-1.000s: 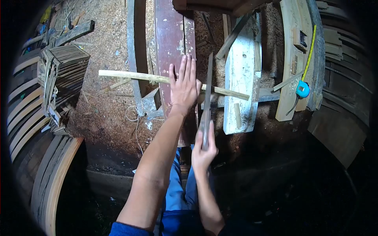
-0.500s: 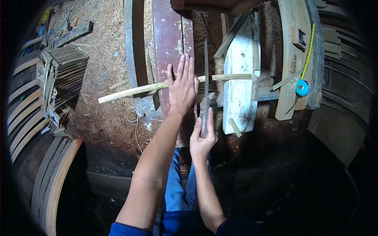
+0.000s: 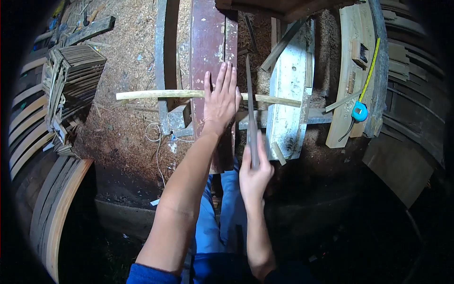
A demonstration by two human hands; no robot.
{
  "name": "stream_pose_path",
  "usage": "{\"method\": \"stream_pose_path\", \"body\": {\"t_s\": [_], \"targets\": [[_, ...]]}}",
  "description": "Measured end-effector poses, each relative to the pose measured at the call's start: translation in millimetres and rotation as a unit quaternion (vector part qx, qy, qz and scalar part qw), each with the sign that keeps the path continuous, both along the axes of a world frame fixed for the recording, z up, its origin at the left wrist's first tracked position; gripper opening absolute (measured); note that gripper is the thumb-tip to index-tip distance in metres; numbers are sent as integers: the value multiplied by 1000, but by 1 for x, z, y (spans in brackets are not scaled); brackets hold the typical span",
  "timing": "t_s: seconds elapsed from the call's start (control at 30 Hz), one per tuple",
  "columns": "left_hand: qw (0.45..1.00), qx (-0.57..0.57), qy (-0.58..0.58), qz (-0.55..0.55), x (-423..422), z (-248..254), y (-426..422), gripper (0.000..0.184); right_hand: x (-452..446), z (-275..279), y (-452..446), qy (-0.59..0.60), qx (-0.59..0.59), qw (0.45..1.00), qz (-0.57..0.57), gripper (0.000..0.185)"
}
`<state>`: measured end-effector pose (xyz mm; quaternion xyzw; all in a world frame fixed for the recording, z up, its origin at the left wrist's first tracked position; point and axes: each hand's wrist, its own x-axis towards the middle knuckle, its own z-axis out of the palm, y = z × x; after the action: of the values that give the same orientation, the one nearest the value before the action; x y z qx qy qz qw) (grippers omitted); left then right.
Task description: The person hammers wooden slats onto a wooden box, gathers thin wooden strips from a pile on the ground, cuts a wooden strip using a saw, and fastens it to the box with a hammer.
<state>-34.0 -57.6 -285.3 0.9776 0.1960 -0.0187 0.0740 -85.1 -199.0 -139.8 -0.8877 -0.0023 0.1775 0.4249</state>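
A narrow, slightly curved wooden strip (image 3: 161, 93) lies crosswise over the dark red board (image 3: 203, 42). My left hand (image 3: 221, 102) lies flat on it, fingers stretched away from me and held nearly together. My right hand (image 3: 256, 175) is closed round the handle of a handsaw (image 3: 250, 85). Seen nearly edge-on, the saw blade points away from me and crosses the strip just right of my left hand. The strip's right end reaches over a white-painted board (image 3: 287, 75). How deep the blade sits in the wood cannot be made out.
A blue tape measure (image 3: 359, 111) with its yellow tape out lies on pale planks (image 3: 352, 28) at right. Stacked slats (image 3: 80, 71) and curved wooden pieces (image 3: 71, 199) stand at left. Sawdust (image 3: 127, 42) covers the ground. A dark wooden piece (image 3: 283, 9) overhangs the far side.
The strip has turned: its left end moved away from me, its right end slightly toward me. The saw and my right hand have come back toward me. My left hand stays on the strip.
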Motion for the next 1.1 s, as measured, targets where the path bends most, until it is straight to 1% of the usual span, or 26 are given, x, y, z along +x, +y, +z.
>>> {"method": "stream_pose_path", "body": {"t_s": [0.03,0.07,0.13,0.17,0.2,0.27,0.33,0.37,0.4,0.43,0.5,0.6,0.63,0.73,0.8,0.87,0.9,0.93,0.97,1.0,1.07,1.1], "targets": [[1000,4,11,-10,-1,3,-2,62,12,-16,3,-26,12,1000,6,43],[1000,0,9,-10,-2,2,-4,62,22,-18,10,-21,25,999,0,43],[1000,-19,-3,-4,-2,1,-2,65,15,-7,5,-20,-1,1000,15,43],[1000,-9,16,-13,-2,3,-3,68,5,-7,-6,-23,3,1000,20,43],[1000,-5,13,-11,-1,6,-2,68,-2,-1,-6,4,17,1000,-2,44],[999,-38,31,-20,-2,8,-3,69,-4,-14,3,-14,22,999,-20,44],[999,-17,36,-23,-2,5,-4,68,7,-34,18,-58,13,998,-16,43],[999,-17,24,-20,-3,2,-4,67,15,-26,28,-15,34,999,-38,42],[1000,-15,10,-15,-1,3,-1,66,17,-25,31,-15,37,998,-43,42],[999,-32,8,-10,-1,4,-1,65,18,-24,30,-35,35,998,-38,42],[999,-30,12,-12,-4,4,0,64,11,-15,23,-65,33,997,-38,43],[999,-38,-17,-11,-3,3,0,62,3,3,-8,-77,9,997,-13,44],[999,-41,-21,-10,-3,3,0,62,3,13,-18,-51,-6,999,-12,46],[998,-60,-36,-7,-3,4,0,61,8,16,-45,-94,-39,995,0,46],[995,-75,-71,-5,-4,5,0,58,16,8,-56,-114,-52,992,-7,47],[987,-106,-118,-3,-4,6,2,54,34,3,-56,-169,-89,982,1,45],[987,-104,-123,-4,-4,7,3,54,44,-6,-59,-177,-76,981,-3,44],[982,-129,-136,-16,-6,10,3,51,56,-18,-60,-182,-72,981,-2,44],[977,-154,-148,-27,-8,12,4,49,69,-30,-61,-209,-74,975,2,44],[977,-149,-151,-24,-10,15,6,49,83,-38,-60,-235,-74,969,6,45],[965,-194,-143,-99,-14,24,11,46,110,-49,-55,-219,-76,973,6,46],[962,-208,-117,-134,-18,27,14,41,123,-58,-55,-248,-80,965,36,47]]}}
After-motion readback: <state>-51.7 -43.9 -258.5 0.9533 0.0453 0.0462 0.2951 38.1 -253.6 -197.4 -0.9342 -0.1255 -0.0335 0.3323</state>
